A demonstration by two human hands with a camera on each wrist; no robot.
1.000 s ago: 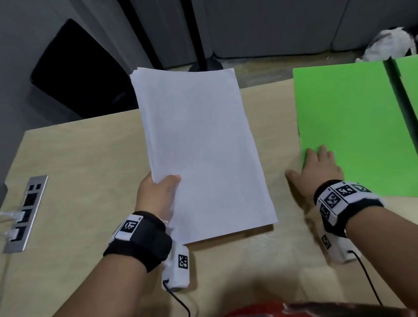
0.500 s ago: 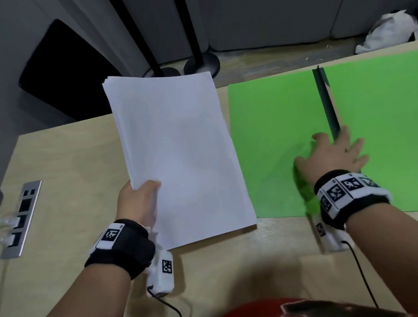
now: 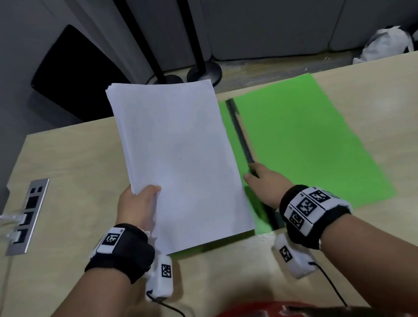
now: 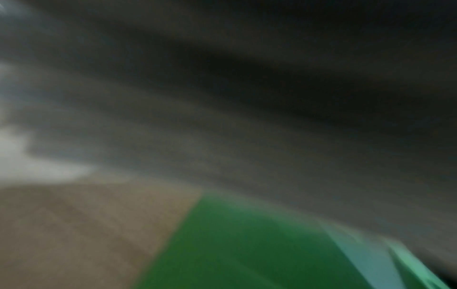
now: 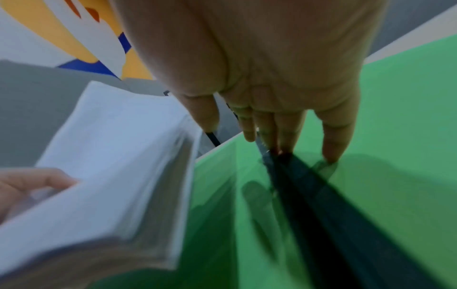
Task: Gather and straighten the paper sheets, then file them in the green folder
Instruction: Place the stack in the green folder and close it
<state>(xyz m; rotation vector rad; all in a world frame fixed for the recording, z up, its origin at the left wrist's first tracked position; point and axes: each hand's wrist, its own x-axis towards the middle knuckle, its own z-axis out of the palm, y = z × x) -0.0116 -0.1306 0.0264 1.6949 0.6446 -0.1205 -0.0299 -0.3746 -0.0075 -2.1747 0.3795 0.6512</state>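
My left hand (image 3: 140,206) grips a squared stack of white paper sheets (image 3: 179,158) by its lower left edge and holds it lifted over the left half of the open green folder (image 3: 304,143). The folder lies flat on the wooden table, its dark spine strip (image 3: 238,132) running up the middle. My right hand (image 3: 264,183) rests flat on the folder, straight fingertips (image 5: 331,152) pressing beside the dark spine strip (image 5: 321,205). The right wrist view shows the paper stack (image 5: 111,176) close to the left of that hand. The left wrist view is blurred; only the green folder (image 4: 235,244) shows.
A metal socket panel (image 3: 27,216) with white cables plugged in is set into the table (image 3: 75,172) at the left. Behind the far edge stand two black pole bases (image 3: 204,72), and a white bag (image 3: 384,43) lies at the right.
The green folder has slid left across the table under my right hand. The paper stack in my left hand now overlaps the folder's left half.
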